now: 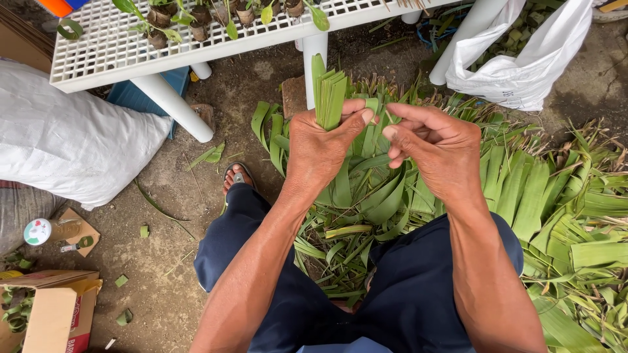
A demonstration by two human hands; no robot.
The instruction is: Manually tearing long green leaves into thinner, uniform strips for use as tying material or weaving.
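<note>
In the head view, a stack of flat green leaf strips (328, 91) is clamped upright in the left hand (320, 147), its squared ends rising above the fist and the thumb pressed across toward the right. The right hand (435, 144) is held just beside it, fingers loosely curled and apart, the fingertips (390, 133) near a single narrow green leaf strip (374, 104); whether it is touched cannot be told. Below both hands a heap of long green leaves (523, 202) is spread on the ground. A white slatted plastic table (111, 46) is seen above, carrying small potted seedlings (196, 16).
</note>
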